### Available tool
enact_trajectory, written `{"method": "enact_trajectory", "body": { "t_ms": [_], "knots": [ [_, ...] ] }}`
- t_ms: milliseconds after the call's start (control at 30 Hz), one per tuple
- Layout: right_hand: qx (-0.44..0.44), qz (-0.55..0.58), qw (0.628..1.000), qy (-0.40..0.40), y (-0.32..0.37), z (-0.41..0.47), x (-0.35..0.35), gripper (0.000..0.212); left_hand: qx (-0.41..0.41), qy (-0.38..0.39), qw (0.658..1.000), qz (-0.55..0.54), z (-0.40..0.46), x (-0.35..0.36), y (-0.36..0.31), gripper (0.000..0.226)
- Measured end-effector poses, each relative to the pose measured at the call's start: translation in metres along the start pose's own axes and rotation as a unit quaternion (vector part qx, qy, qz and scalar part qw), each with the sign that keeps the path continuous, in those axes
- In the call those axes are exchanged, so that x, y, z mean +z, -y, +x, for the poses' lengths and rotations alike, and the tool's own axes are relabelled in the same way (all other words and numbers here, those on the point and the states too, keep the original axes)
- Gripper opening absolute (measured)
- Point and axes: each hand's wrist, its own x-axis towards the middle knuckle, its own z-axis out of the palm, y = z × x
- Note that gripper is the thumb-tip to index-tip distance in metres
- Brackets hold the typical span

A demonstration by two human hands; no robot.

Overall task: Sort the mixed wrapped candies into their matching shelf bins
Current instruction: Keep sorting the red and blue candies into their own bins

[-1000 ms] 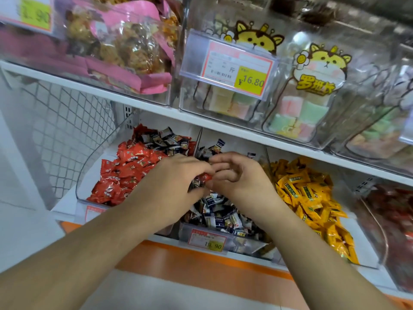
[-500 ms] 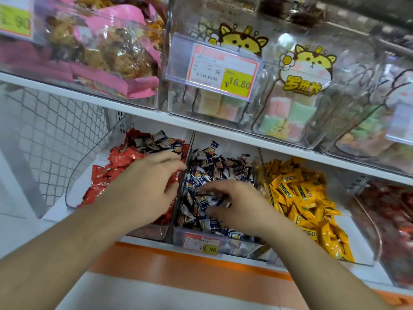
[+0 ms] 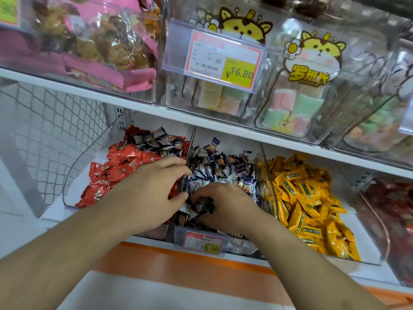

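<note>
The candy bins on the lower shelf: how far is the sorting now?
Done: the yellow candies look unmixed. In hand: the right hand grips dark-wrapped candies over the middle bin; the left hand is beside it. Left: dark candies still lie behind the red candies.

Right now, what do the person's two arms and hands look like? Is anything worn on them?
Both forearms are bare, with no sleeves in view. The left hand and the right hand wear no gloves. No watch, bracelet or ring shows on the visible parts.
</note>
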Motion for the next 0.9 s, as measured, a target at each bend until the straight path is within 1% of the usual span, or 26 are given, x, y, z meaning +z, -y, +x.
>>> {"method": "enact_trajectory", "body": {
  "t_ms": [67,333,400,500,567,767,900],
  "knots": [
    [0.0,0.002,1.0,-0.001,-0.003,0.0,0.002,0.043,-0.002,0.0,1.0,0.0,0.0,0.0,-0.001,0.048],
    [0.043,0.035,0.998,-0.027,-0.012,0.003,0.004,0.034,-0.008,0.008,1.0,0.0,0.001,0.001,-0.004,0.043],
    [0.044,0.045,0.997,-0.041,-0.012,0.002,0.002,0.028,-0.009,0.008,1.0,-0.003,0.0,0.001,-0.003,0.043],
    [0.086,0.079,0.99,-0.078,-0.011,0.003,-0.003,0.016,-0.009,0.009,1.0,-0.008,0.0,0.001,-0.002,0.042],
    [0.109,0.083,0.985,-0.099,-0.012,0.005,-0.007,0.012,-0.014,0.013,1.0,-0.012,0.0,0.001,-0.002,0.041],
    [0.15,0.082,0.975,-0.144,-0.017,0.003,-0.028,0.012,-0.012,0.007,1.0,-0.021,0.002,0.003,0.002,0.041],
    [0.16,0.027,0.971,-0.174,-0.017,0.002,-0.043,0.022,-0.004,0.005,1.0,-0.029,0.003,0.004,0.003,0.039]
  ]
}}
